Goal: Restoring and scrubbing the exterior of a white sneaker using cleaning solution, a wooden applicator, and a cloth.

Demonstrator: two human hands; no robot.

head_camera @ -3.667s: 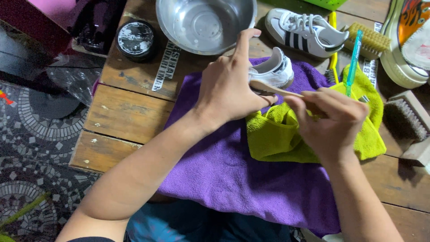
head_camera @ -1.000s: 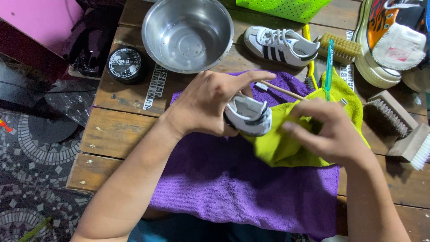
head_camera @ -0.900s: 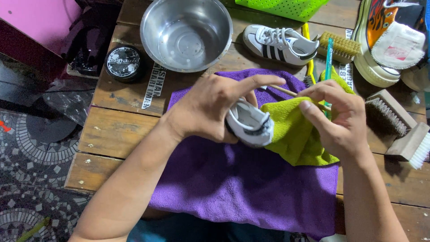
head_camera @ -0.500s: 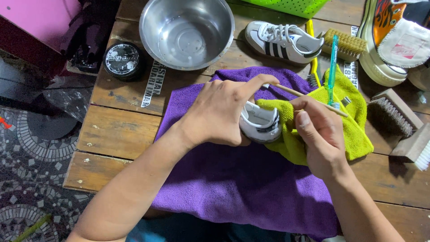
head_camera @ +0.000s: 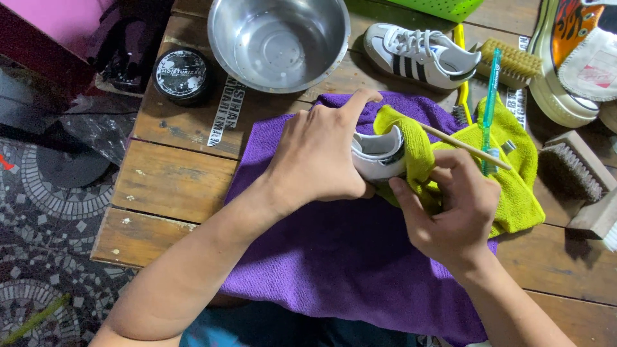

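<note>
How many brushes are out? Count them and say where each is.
4. A yellow-handled brush behind the green cloth, a teal toothbrush on it, two wooden brushes at right; more may be hidden.

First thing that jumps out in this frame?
Dead centre, the left hand grips a small white shoe over a purple towel, while the right hand presses a yellow-green cloth against it. Behind them on the wooden table sits a big steel bowl, with a second striped shoe to its right.

Left hand (head_camera: 321, 154) around a small white shoe (head_camera: 379, 154) — right hand (head_camera: 453, 212) with yellow-green cloth (head_camera: 514, 193) against it, over purple towel (head_camera: 347, 257).
</note>
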